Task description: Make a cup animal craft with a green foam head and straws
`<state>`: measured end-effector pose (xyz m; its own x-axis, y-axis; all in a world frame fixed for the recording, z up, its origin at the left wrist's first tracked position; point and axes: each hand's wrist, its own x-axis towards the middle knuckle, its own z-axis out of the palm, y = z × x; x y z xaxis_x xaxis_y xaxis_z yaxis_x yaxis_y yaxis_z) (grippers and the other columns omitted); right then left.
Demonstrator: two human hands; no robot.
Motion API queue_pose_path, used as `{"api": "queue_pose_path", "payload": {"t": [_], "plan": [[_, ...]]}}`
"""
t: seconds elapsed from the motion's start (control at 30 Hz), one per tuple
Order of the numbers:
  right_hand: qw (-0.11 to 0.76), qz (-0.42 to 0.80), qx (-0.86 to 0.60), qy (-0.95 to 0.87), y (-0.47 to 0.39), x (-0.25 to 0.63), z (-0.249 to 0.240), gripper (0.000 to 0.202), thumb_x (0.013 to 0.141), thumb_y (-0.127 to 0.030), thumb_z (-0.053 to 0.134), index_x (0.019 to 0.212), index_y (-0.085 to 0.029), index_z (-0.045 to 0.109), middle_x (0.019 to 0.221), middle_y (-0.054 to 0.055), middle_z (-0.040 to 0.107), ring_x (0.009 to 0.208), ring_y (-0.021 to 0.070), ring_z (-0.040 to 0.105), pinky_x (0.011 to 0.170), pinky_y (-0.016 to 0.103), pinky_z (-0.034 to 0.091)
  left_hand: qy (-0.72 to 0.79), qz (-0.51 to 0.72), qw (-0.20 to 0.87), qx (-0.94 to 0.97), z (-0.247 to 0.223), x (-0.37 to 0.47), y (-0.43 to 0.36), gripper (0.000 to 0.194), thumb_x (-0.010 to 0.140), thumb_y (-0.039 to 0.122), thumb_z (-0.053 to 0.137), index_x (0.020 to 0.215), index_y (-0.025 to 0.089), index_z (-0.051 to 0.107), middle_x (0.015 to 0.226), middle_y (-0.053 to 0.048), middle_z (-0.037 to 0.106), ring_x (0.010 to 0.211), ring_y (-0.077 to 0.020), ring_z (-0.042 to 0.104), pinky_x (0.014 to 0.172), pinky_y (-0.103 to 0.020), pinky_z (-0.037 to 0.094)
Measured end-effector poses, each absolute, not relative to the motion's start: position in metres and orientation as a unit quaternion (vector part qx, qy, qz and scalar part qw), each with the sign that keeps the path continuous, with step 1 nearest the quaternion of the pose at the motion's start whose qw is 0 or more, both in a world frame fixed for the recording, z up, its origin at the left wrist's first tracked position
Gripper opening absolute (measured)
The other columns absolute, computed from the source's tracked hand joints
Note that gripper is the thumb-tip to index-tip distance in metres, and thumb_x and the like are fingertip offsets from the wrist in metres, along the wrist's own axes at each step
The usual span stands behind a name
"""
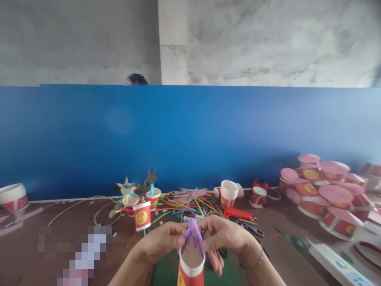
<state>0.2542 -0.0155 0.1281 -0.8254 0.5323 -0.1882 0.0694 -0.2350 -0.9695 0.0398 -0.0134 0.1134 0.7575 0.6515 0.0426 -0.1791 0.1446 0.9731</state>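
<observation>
My left hand [168,241] pinches one leg of a folded purple straw [193,224] between thumb and fingertips. My right hand [222,238] grips its other leg the same way, with the lower fingers loosely curled beneath. Bent to a peak, the straw stands like an upside-down V at the mouth of a red paper cup [193,274]. This cup is upright, with a white rim and part of a yellow emblem showing at its left. Its base lies below the picture's edge. Whether the straw's ends are fixed to the cup, I cannot tell.
A green mat [166,270] lies under the cup. Behind are loose coloured straws [190,198], cups with animal cutouts [141,216], an orange-handled tool [239,214] and a white cup [229,190]. At right, pink-topped cups [336,194] are heaped near a power strip [333,260]. A blue partition [190,135] stands behind.
</observation>
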Motion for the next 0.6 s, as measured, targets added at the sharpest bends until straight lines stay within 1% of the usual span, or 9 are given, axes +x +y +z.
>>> {"api": "queue_pose_path", "payload": {"t": [0.13,0.27,0.33,0.43,0.53,0.6], "plan": [[0.171,0.749,-0.254,-0.587,-0.012,0.248,0.122,0.027,0.071,-0.029,0.071,0.084,-0.008,0.061,0.050,0.000,0.064,0.035,0.0087,0.056,0.031,0.013,0.039,0.210,0.282,0.741,0.572,0.112,0.043,-0.015,0.040,0.055,0.051,0.076,0.062,0.013,0.066,0.064,-0.002,0.054,0.063,-0.0133,0.045,0.064,-0.024,0.033],[0.234,0.720,-0.275,-0.593,-0.011,0.242,0.118,0.027,0.065,-0.030,0.075,0.075,-0.006,0.064,0.040,-0.004,0.056,0.027,0.0053,0.046,0.026,0.012,0.031,0.218,0.302,0.743,0.556,0.108,0.045,-0.015,0.037,0.055,0.048,0.077,0.061,0.013,0.066,0.067,-0.003,0.056,0.067,-0.0152,0.048,0.065,-0.025,0.033],[0.264,0.699,-0.293,-0.596,-0.012,0.239,0.118,0.026,0.063,-0.027,0.076,0.074,-0.006,0.066,0.040,-0.005,0.054,0.025,0.0035,0.042,0.025,0.011,0.027,0.217,0.317,0.742,0.549,0.107,0.047,-0.015,0.033,0.055,0.044,0.078,0.060,0.014,0.066,0.067,-0.002,0.057,0.068,-0.0155,0.049,0.066,-0.025,0.034],[0.291,0.675,-0.316,-0.600,-0.013,0.237,0.119,0.023,0.063,-0.025,0.076,0.075,-0.007,0.068,0.043,-0.005,0.055,0.026,0.0022,0.040,0.025,0.011,0.026,0.224,0.338,0.736,0.542,0.109,0.051,-0.015,0.029,0.056,0.041,0.077,0.057,0.015,0.065,0.067,-0.002,0.058,0.069,-0.0159,0.051,0.068,-0.026,0.035],[0.324,0.651,-0.341,-0.596,-0.010,0.237,0.119,0.022,0.068,-0.030,0.072,0.069,-0.009,0.065,0.036,-0.007,0.050,0.025,0.0021,0.037,0.026,0.012,0.023,0.251,0.379,0.710,0.538,0.109,0.056,-0.013,0.029,0.065,0.042,0.071,0.058,0.015,0.064,0.066,-0.003,0.059,0.068,-0.0165,0.051,0.069,-0.027,0.037],[0.345,0.630,-0.367,-0.591,-0.007,0.239,0.118,0.024,0.068,-0.033,0.071,0.064,-0.011,0.061,0.034,-0.008,0.047,0.026,0.0020,0.035,0.026,0.012,0.023,0.274,0.404,0.667,0.562,0.108,0.057,-0.010,0.031,0.071,0.043,0.065,0.061,0.014,0.065,0.070,-0.005,0.060,0.070,-0.0172,0.052,0.070,-0.028,0.038]]}}
